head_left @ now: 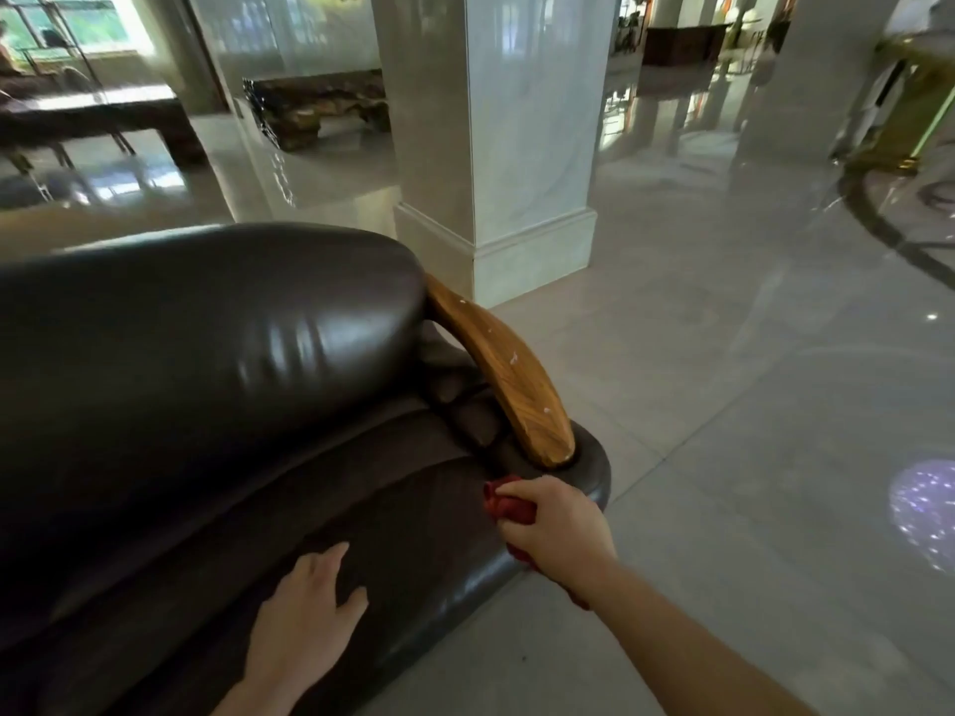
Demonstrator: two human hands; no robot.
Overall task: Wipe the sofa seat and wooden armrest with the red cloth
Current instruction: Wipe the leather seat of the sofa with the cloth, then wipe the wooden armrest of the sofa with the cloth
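The red cloth [509, 502] is bunched inside the right hand [558, 529]. One crumpled end pokes out to the left of the fingers and another bit shows below the wrist. It sits at the right end of the sofa seat [393, 509], just in front of the near tip of the wooden armrest [509, 374] but apart from it. The left hand [310, 607] is nearer and further left, well apart from the cloth.

The seat is dark brown, shiny leather, and its rounded edge curls round the right end. The armrest is a curved, light brown plank rising from that end toward the fat back cushion [206, 354]. Pale specks dot its top. Beyond lie a glossy pale tiled floor [749, 405], a white marble pillar [517, 121] far behind the sofa, and a bright window [67, 23] at far left.

The right hand is curled tight round the cloth, holding it down at the seat's rim. The left hand lies flat on the seat, fingers straight and slightly spread, holding nothing.
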